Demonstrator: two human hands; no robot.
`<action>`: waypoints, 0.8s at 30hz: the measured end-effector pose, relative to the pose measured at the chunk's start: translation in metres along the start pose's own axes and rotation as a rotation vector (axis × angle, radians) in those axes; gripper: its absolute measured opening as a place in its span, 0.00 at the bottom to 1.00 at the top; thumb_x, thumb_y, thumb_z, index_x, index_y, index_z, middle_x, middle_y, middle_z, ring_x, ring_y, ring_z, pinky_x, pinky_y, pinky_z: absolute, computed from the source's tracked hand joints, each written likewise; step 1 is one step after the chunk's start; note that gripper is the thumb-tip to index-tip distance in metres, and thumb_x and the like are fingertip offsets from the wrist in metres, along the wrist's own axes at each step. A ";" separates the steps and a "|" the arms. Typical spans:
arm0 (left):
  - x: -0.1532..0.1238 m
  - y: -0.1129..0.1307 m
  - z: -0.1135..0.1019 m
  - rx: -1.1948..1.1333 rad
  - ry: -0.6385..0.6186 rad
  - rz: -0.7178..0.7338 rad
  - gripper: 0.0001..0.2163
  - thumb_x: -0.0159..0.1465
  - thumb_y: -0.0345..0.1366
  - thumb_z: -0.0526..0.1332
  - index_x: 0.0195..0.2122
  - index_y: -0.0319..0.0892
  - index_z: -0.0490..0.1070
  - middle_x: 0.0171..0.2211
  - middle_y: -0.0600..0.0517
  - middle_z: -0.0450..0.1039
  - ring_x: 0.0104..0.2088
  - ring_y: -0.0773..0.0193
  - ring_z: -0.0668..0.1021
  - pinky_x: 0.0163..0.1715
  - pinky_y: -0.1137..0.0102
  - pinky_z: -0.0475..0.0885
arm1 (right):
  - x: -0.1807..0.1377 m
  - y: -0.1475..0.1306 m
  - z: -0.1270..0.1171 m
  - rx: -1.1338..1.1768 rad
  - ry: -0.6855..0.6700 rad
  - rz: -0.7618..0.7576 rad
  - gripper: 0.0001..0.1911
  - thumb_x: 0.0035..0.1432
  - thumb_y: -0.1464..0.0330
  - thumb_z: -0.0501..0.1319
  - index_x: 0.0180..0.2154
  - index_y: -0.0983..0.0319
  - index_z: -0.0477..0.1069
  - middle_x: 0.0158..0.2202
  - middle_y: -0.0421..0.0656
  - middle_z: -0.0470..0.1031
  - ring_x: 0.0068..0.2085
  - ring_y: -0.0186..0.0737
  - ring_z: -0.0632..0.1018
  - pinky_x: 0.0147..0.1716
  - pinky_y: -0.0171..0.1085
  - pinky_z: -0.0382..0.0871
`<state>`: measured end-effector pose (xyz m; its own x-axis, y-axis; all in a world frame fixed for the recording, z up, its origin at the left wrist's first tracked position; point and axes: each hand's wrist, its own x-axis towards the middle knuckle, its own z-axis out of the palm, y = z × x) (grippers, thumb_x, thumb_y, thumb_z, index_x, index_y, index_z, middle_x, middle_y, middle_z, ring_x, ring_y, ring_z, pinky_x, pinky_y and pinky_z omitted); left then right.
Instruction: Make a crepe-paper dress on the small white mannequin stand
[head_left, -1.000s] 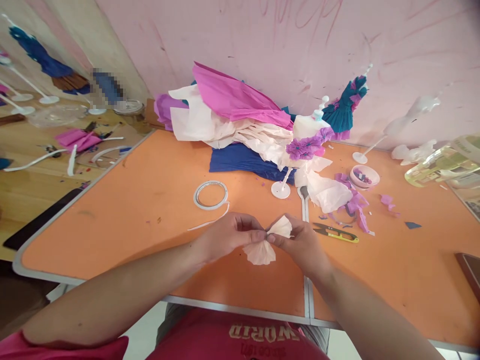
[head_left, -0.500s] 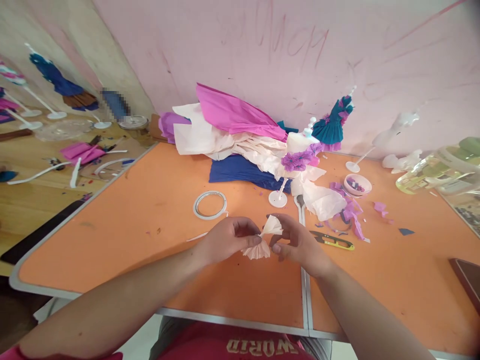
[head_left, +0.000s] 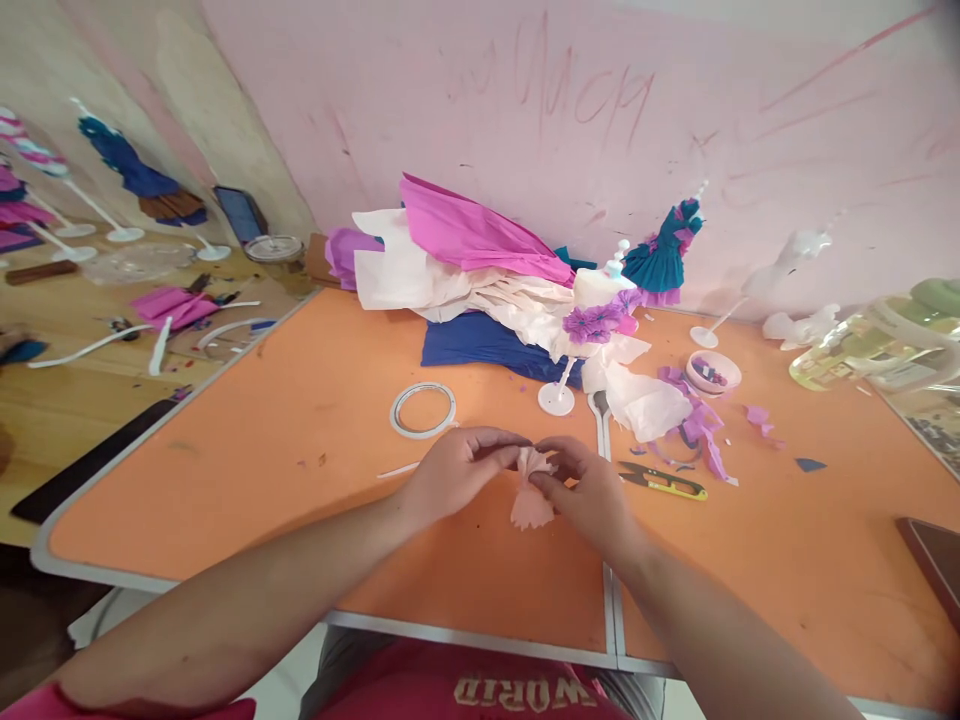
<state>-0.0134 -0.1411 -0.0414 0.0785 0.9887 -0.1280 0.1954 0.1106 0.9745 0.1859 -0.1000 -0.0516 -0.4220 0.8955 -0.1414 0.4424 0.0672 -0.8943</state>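
Note:
A small gathered piece of white crepe paper (head_left: 531,492) is pinched at its middle between both hands, low over the orange table (head_left: 300,450). My left hand (head_left: 457,468) grips it from the left with fingers closed. From the right, my right hand (head_left: 583,486) has its fingertips closed on the same piece. The paper fans out below the pinch.
A tape ring (head_left: 422,410) lies just beyond my left hand. Yellow-handled snips (head_left: 664,481) lie right of my right hand. A small mannequin in a white dress with purple flowers (head_left: 596,318) stands in front of a pile of crepe paper (head_left: 465,260). A small bowl (head_left: 712,371) sits at right.
The upper fan of the paper has been folded in between the fingers. Both hands have closed tighter round the piece and stayed at the same spot.

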 end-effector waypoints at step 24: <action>0.005 -0.013 0.015 -0.321 0.034 -0.117 0.21 0.60 0.52 0.66 0.41 0.38 0.76 0.39 0.47 0.79 0.42 0.56 0.80 0.46 0.63 0.73 | -0.001 -0.004 0.003 0.185 0.015 0.047 0.11 0.56 0.59 0.64 0.36 0.59 0.70 0.35 0.42 0.76 0.35 0.38 0.74 0.29 0.35 0.67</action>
<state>-0.0004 -0.1389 -0.0572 0.0396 0.9696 -0.2413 -0.1167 0.2443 0.9626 0.1823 -0.1023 -0.0489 -0.3916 0.9024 -0.1799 0.3079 -0.0558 -0.9498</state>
